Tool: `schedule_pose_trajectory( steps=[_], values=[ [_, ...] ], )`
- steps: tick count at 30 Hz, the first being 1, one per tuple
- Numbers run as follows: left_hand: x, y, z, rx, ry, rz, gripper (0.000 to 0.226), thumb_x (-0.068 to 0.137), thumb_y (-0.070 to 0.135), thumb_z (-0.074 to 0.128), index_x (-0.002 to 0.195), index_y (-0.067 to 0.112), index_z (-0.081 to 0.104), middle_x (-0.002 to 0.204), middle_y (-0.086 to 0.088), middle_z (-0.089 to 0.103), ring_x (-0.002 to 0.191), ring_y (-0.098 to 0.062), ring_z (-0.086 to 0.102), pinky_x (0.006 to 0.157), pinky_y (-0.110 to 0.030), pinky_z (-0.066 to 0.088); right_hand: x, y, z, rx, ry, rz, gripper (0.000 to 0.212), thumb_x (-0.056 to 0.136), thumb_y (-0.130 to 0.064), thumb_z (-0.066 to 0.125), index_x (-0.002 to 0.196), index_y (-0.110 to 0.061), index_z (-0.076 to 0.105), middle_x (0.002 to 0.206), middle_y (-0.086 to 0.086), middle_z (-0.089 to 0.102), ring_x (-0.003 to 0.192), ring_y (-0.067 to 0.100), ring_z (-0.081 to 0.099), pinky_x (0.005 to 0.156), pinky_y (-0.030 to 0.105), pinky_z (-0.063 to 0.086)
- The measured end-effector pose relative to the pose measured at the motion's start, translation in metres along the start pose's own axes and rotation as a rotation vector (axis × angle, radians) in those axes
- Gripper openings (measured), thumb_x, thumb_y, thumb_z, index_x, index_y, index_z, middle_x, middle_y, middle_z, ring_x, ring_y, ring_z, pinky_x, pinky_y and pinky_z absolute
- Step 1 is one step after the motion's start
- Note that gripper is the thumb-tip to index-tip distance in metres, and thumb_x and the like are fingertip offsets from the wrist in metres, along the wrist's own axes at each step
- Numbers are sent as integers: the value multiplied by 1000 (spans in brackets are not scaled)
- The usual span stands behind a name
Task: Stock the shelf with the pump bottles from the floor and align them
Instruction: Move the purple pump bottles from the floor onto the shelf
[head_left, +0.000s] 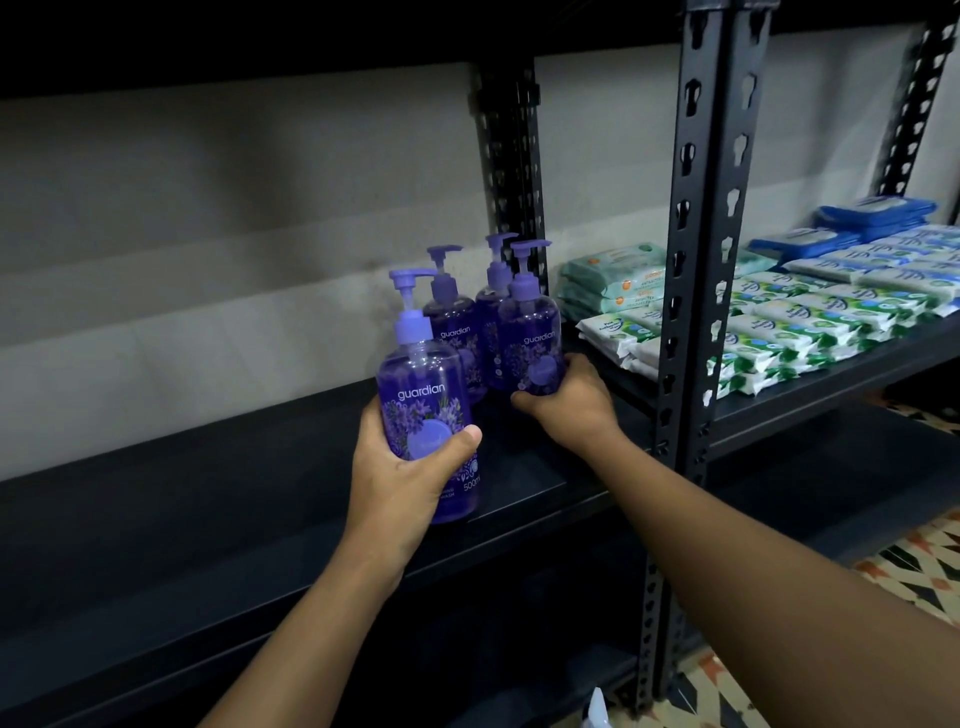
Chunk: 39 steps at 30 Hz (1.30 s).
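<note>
My left hand (402, 467) grips a purple pump bottle (423, 384) with a "guardian" label, upright over the front of the dark shelf (208, 499). My right hand (569, 405) is wrapped around the base of a second purple pump bottle (531, 332) standing on the shelf at its right end. Two more purple pump bottles (452, 322) (491, 317) stand behind, close to the rear post. All pump heads point roughly right.
A black slotted upright (696, 312) divides this shelf from the right bay, where several packs of wipes (810, 317) lie in rows. The grey wall (234, 234) backs the shelf. Patterned floor tiles (914, 566) show at lower right.
</note>
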<state>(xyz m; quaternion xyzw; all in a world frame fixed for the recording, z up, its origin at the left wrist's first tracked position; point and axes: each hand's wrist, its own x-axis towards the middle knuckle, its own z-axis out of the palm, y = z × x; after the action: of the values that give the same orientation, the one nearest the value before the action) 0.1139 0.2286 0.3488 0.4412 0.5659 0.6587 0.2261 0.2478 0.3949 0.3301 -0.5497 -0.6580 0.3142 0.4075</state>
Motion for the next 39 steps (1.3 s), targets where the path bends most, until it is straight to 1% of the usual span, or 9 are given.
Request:
schedule_pose_trajectory(
  steps=[5,8,12,16,27,31,33,35,39],
  values=[
    [-5,1,5,12,7,2,57,73,22,88,119,31,55,103,9,70,86,-4,71,74,-20,55,-18,2,-17,-325,-52,-94,74,77,-57,68,133,-11,52,135,17,51,128,36,46,105,41,43],
    [-2,-1,14,28,15,25,62,74,20,88,124,25,52,104,11,68,86,1,69,72,-16,54,-33,7,-26,-551,-107,-151,85,84,-64,58,147,-10,41,160,20,28,145,36,30,118,43,30],
    [8,-3,26,74,13,77,69,74,18,88,130,22,48,108,11,66,87,6,67,78,-13,53,-44,17,-31,-745,-243,-192,87,92,-69,36,156,-11,31,166,16,18,153,32,16,125,43,12],
    [24,-9,32,137,23,82,76,71,30,91,132,27,46,112,16,66,98,0,67,92,-26,52,-49,23,-31,-784,-287,-196,85,97,-67,23,160,-10,19,168,13,10,155,28,7,126,41,4],
    [36,-29,40,226,-7,62,91,68,34,92,139,21,36,120,15,60,108,-3,63,94,-23,47,-49,22,-29,-811,-289,-195,85,96,-67,21,160,-12,18,168,11,9,156,26,6,126,40,4],
    [34,-32,30,308,-61,10,111,48,44,93,140,23,34,132,3,56,115,-11,61,103,-30,49,-50,21,-30,-819,-292,-186,84,97,-67,22,160,-12,18,168,11,9,156,25,5,126,40,4],
    [31,-34,24,368,-48,-13,104,43,49,89,131,27,38,131,2,56,114,-12,61,102,-32,50,-50,21,-30,-822,-289,-181,84,96,-67,22,160,-12,18,168,11,9,156,25,5,126,40,4],
    [30,-36,20,366,-38,-42,87,52,41,94,120,28,41,124,3,61,107,-9,64,97,-29,52,-49,21,-30,-821,-285,-179,84,96,-67,22,160,-12,19,168,11,9,156,25,5,126,40,4],
    [38,-38,24,365,-3,-63,72,66,30,93,121,22,48,117,7,64,100,-9,65,89,-25,50,-50,20,-30,-822,-287,-179,84,96,-67,21,160,-13,18,169,10,9,156,24,5,126,40,4]
  ],
)
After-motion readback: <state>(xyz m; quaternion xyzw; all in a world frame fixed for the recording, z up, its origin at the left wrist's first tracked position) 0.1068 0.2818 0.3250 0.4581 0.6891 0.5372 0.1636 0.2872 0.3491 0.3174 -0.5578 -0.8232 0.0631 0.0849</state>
